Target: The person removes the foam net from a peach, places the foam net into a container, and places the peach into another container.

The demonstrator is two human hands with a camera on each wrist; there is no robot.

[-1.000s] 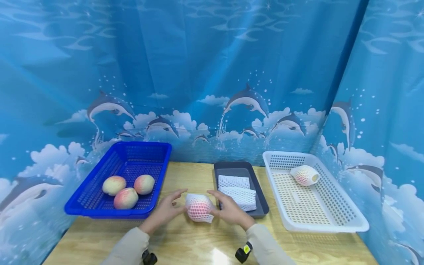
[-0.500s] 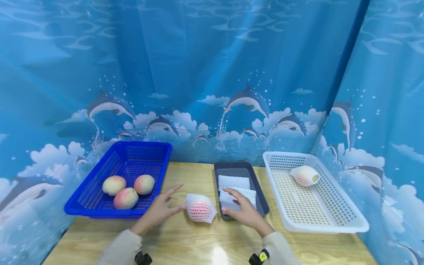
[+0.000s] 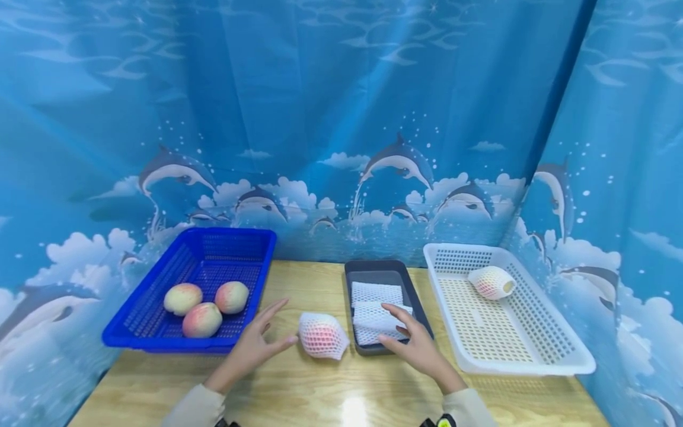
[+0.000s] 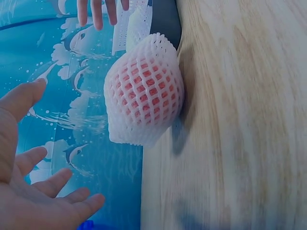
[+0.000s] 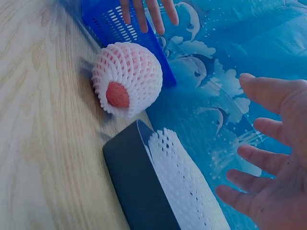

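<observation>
Head view: net-sleeved peach point(image 3: 322, 337) on wooden table point(image 3: 299, 391), between left hand point(image 3: 253, 348) and right hand point(image 3: 418, 351), touching neither; fingers of both spread; right near dark tray point(image 3: 376, 274) holding white nets point(image 3: 376, 292).

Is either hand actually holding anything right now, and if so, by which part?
Nothing is held: the left hand and right hand are both clear of the netted peach, which rests on the table between them.

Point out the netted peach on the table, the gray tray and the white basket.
Netted peach point(image 3: 322, 337), head view: middle of its netting.
Gray tray point(image 3: 377, 276), head view: bare floor, far end.
White basket point(image 3: 498, 335), head view: bare floor.
</observation>
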